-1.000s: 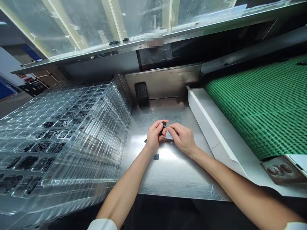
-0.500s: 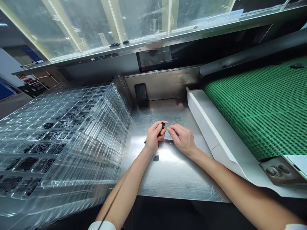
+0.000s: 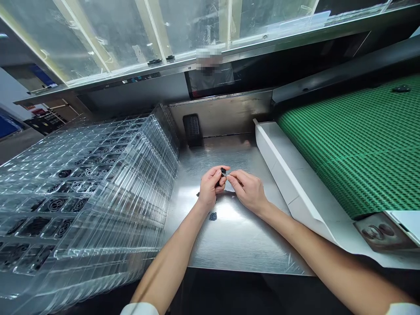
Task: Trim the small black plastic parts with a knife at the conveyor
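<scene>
My left hand is closed around a small black part, which shows between the thumb and forefinger. Close beside it, my right hand pinches with thumb and forefinger at the part's right edge; what sits in that pinch is too small to make out. Both hands are over a brushed metal tray. Another small dark piece lies flat on the metal below my left hand. A bit of something dark shows at the left side of the left wrist, mostly hidden.
Stacked clear plastic trays with round black parts in their pockets stand at the left. On the right, past a white angled guard, runs a green conveyor belt bearing a dark part. A black textured block leans at the back wall.
My right fingertips have come slightly closer to the black part in my left hand. The camera view has shifted a little; the left hand keeps its hold.
</scene>
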`<state>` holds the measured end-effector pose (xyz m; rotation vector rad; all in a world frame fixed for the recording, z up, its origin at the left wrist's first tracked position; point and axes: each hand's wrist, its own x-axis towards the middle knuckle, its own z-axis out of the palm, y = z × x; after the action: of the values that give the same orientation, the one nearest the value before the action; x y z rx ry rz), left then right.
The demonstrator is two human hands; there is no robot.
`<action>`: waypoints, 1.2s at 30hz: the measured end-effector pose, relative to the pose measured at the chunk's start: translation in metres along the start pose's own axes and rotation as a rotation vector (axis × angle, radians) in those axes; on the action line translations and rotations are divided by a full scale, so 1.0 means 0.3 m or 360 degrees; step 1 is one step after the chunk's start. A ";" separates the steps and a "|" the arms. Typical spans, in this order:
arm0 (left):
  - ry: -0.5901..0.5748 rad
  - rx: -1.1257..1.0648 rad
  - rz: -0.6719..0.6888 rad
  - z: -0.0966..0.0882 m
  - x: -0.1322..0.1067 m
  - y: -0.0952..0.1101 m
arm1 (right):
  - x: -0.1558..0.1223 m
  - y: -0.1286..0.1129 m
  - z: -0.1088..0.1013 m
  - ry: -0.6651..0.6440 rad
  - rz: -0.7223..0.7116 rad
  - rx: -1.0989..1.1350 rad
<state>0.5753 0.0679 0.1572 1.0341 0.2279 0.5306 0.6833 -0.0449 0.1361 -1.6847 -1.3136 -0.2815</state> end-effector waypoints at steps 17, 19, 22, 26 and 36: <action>0.0001 -0.0020 -0.0017 0.003 -0.002 0.010 | 0.000 -0.002 -0.002 -0.0013 0.0022 0.0038; -0.0007 -0.0022 -0.0022 0.003 -0.003 0.011 | -0.001 -0.002 -0.002 -0.0001 0.0054 0.0026; -0.0013 -0.0017 -0.0030 0.003 -0.003 0.011 | 0.000 -0.002 -0.005 -0.0035 0.0066 0.0062; -0.0030 -0.0024 -0.0045 0.003 -0.004 0.011 | 0.002 -0.004 -0.008 -0.0029 0.0097 0.0060; -0.0040 -0.0042 -0.0059 0.003 -0.005 0.014 | 0.006 -0.009 -0.013 -0.0028 0.0108 0.0098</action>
<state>0.5732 0.0682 0.1612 1.0088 0.2166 0.4857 0.6832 -0.0468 0.1408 -1.6796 -1.2632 -0.1852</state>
